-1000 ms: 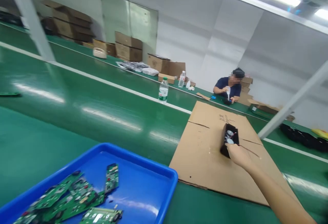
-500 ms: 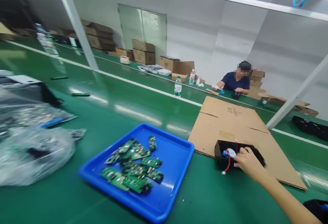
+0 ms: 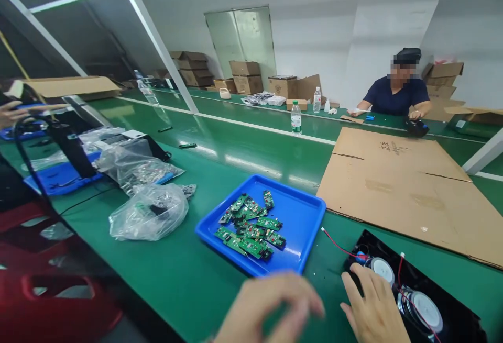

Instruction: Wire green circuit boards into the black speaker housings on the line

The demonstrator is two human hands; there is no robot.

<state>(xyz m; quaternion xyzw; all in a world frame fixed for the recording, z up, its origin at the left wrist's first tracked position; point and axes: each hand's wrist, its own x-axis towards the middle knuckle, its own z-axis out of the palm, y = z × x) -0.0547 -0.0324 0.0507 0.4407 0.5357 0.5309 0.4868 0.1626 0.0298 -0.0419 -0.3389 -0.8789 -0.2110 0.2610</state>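
A black housing (image 3: 440, 284) with round speakers (image 3: 426, 311) and red wires lies tilted across the green bench at the lower right. My right hand (image 3: 373, 306) reaches over its left end, its spread fingers beside a blue component (image 3: 360, 257). White plugs tip the wires. My left hand (image 3: 271, 306), blurred, hovers at the near edge of the blue tray (image 3: 310, 238); its fingers are bent and apart, with nothing visible in them. Several green circuit boards (image 3: 251, 228) are piled in the tray.
Behind the housing lies a flat cardboard sheet (image 3: 393, 175). Plastic bags (image 3: 151, 212) sit left of the tray. A water bottle (image 3: 296, 118) stands beyond. Across the bench, a person (image 3: 396, 91) holds a dark part. Another person's hand (image 3: 11, 112) shows at far left.
The black housing has come off the cardboard toward me, with my right hand still at it. My left hand has entered view. The view has swung left; the person opposite has shifted a dark part.
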